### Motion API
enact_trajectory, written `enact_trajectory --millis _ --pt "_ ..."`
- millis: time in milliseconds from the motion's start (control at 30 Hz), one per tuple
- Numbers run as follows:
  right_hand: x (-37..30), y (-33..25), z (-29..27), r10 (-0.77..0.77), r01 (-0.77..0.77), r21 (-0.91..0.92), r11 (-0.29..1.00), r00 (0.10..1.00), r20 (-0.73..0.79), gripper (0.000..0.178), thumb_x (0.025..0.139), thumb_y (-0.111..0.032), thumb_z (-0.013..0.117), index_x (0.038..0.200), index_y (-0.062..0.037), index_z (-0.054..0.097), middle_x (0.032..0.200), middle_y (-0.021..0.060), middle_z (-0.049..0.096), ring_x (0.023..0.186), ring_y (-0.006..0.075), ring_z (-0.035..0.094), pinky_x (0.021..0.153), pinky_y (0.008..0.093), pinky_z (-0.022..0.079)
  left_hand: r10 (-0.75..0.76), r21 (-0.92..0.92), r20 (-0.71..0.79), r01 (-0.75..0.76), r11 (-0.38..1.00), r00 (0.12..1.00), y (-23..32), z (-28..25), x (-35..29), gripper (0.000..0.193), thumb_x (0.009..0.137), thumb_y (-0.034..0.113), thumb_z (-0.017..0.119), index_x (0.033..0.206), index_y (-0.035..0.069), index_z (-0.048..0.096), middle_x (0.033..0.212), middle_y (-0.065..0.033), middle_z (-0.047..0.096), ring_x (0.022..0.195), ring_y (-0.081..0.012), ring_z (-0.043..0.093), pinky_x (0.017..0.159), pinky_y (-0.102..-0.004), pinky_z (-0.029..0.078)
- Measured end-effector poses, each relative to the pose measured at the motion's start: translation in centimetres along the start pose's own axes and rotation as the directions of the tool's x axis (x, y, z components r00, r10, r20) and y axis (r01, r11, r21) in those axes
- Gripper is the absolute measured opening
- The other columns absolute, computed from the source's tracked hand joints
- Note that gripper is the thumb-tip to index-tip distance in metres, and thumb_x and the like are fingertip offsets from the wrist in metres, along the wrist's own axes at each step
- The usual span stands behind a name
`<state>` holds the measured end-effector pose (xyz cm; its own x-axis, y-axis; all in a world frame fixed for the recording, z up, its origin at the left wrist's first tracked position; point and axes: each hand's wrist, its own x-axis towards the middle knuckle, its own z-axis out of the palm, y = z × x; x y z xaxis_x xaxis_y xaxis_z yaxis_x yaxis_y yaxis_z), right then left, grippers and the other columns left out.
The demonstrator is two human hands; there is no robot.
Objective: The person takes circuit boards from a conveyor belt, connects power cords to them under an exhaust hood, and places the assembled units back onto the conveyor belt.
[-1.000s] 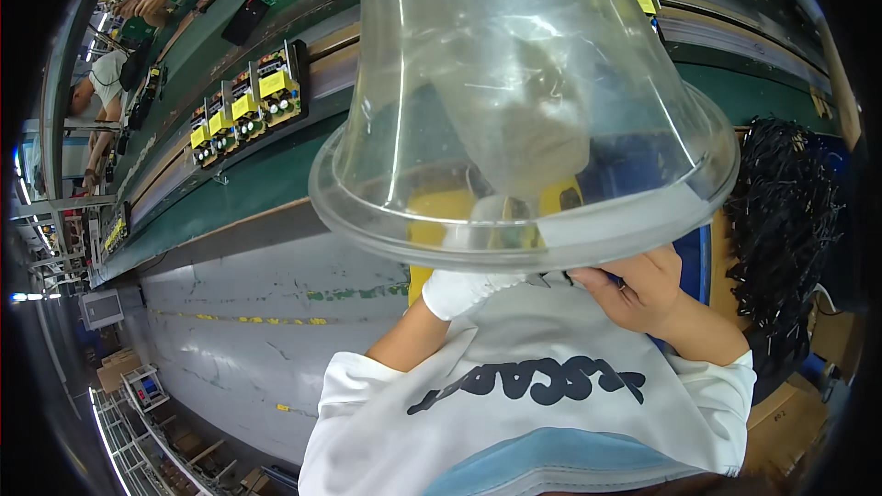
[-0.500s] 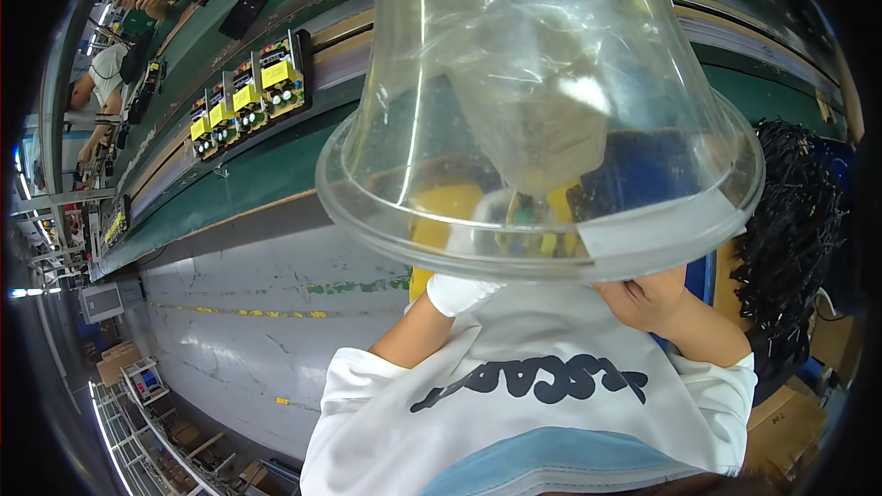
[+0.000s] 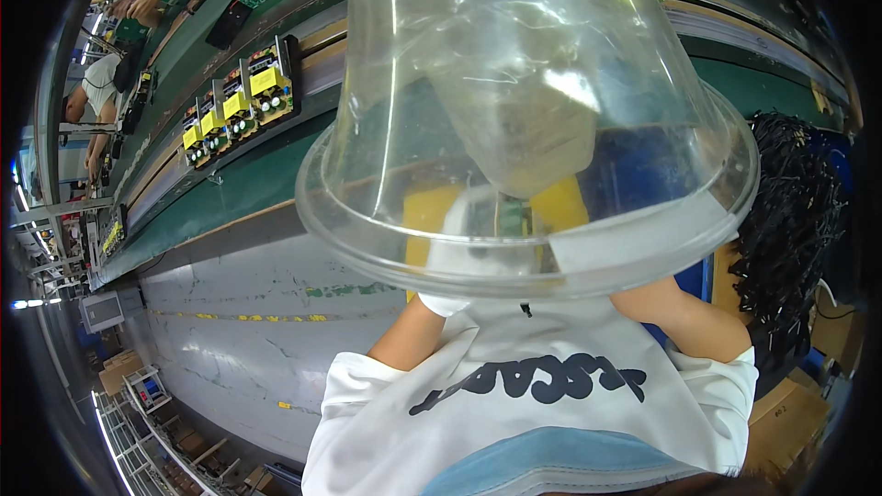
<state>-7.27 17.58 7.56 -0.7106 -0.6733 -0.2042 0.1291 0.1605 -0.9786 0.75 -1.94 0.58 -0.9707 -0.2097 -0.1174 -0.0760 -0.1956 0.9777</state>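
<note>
A large clear plastic hood (image 3: 524,55) with a wide round rim fills the middle of the view and covers much of both hands. Through it, my left hand (image 3: 473,239) in a white glove appears blurred, closed around a small green circuit board (image 3: 513,219). My right hand is mostly behind the white label strip (image 3: 634,237) on the rim; only its wrist and forearm (image 3: 675,308) show clearly, so its fingers are hidden. Below the rim, a tiny black piece (image 3: 526,310) appears against my white shirt. Yellow surfaces (image 3: 560,205) stand behind the hands, seen through the plastic.
Circuit boards with yellow transformers (image 3: 237,103) sit in a row on the green workbench (image 3: 248,165) at left. A blue bin (image 3: 634,170) stands behind the hood. Black strips (image 3: 792,211) hang at right, above a cardboard box (image 3: 785,427). Other people work at far left.
The hood and bench have shifted slightly left in view. My right hand has gone from partly visible below the rim to behind the label. The tiny black piece has appeared below the rim.
</note>
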Motion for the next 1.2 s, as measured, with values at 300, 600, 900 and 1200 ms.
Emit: enact_trajectory --millis 300,600,900,1200 --pt "0.3 0.3 0.3 0.076 -0.076 0.153 0.985 0.997 0.007 0.023 0.093 -0.020 0.061 0.089 0.0015 0.068 0.058 -0.0027 0.053 0.052 0.0023 0.043 0.048 0.0193 0.032 -0.020 -0.065 -0.043 0.017 0.998 0.999 -0.3 0.2 0.1 0.063 0.067 0.024 0.085 0.118 0.000 0.055 0.109 -0.0096 0.062 0.096 -0.0218 0.062 0.083 -0.0354 0.052" --pt "0.2 0.9 0.9 0.056 -0.049 0.179 0.983 0.998 -0.032 0.024 0.094 -0.021 0.061 0.090 0.0015 0.069 0.057 -0.0023 0.053 0.053 0.0026 0.044 0.049 0.0197 0.033 -0.057 0.041 -0.078 0.061 0.997 0.995 -0.2 0.5 -0.8 0.058 0.075 0.036 0.078 0.115 0.000 0.056 0.108 -0.0081 0.062 0.093 -0.0185 0.061 0.080 -0.0332 0.050" --pt "0.2 0.6 0.4 0.087 -0.081 0.152 0.985 0.995 -0.039 0.022 0.092 -0.019 0.063 0.086 0.0013 0.068 0.057 -0.0063 0.049 0.052 0.0007 0.037 0.047 0.0200 0.028 -0.175 -0.233 -0.040 0.162 0.959 0.984 -0.2 0.3 -0.4 0.065 0.067 0.027 0.086 0.117 0.000 0.055 0.104 -0.0077 0.064 0.093 -0.0171 0.061 0.084 -0.0318 0.050" --pt "0.3 0.0 0.2 0.055 -0.052 0.052 0.997 0.997 -0.061 0.019 0.090 -0.015 0.066 0.082 0.0018 0.067 0.056 -0.0088 0.044 0.052 -0.0004 0.031 0.047 0.0205 0.024 -0.126 -0.190 -0.010 0.122 0.974 0.992 0.2 0.4 -0.1 0.078 0.064 0.028 0.087 0.123 -0.002 0.048 0.107 -0.0102 0.063 0.096 -0.0179 0.061 0.086 -0.0324 0.050"
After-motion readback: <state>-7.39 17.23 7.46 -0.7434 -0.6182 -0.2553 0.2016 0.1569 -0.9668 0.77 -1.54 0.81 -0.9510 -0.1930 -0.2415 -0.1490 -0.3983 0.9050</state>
